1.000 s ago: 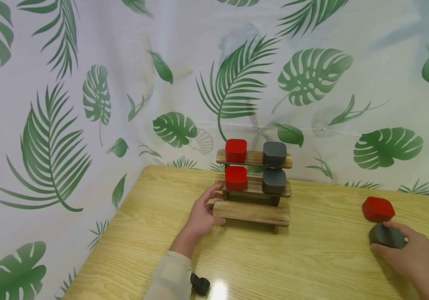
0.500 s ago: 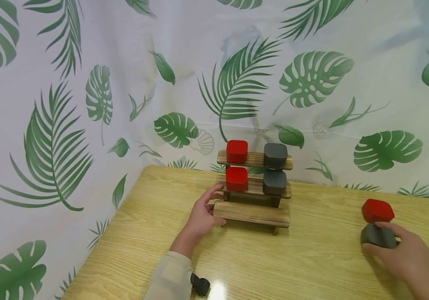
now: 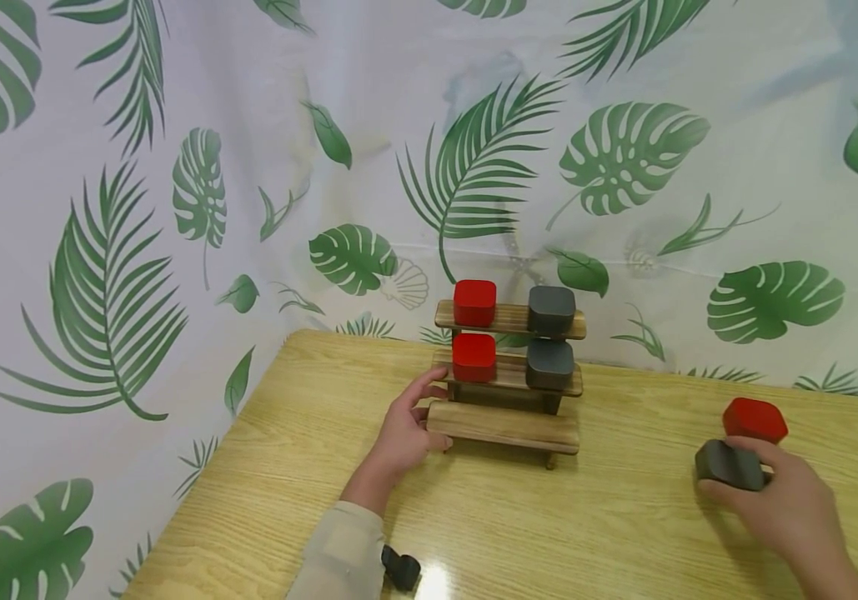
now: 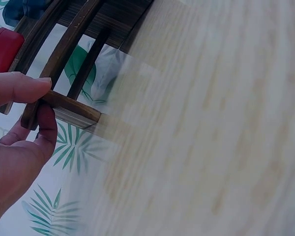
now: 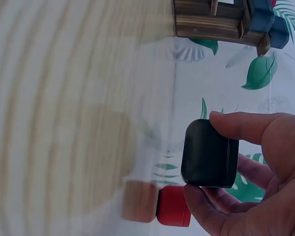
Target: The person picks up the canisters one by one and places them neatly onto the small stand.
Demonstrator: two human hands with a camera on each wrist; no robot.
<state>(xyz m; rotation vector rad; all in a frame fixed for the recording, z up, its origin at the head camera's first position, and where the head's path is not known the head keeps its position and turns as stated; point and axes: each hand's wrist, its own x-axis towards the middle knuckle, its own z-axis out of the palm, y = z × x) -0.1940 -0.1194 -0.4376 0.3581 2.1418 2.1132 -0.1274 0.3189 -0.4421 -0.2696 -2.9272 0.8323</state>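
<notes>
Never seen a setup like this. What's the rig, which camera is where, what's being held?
No machine here: a person works with bare hands, wearing three cameras. The head camera looks forward and down over everything; the left and right wrist cameras each watch that hand's work.

On the wood-grain table stands a three-tier wooden rack. Its top and middle tiers each carry a red block and a dark gray block. A loose red block lies on the table, to the right of the rack.

The left hand has its grip on the left end of the rack's lowest shelf. The right hand has its grip on another dark block, near the loose red one.
</notes>
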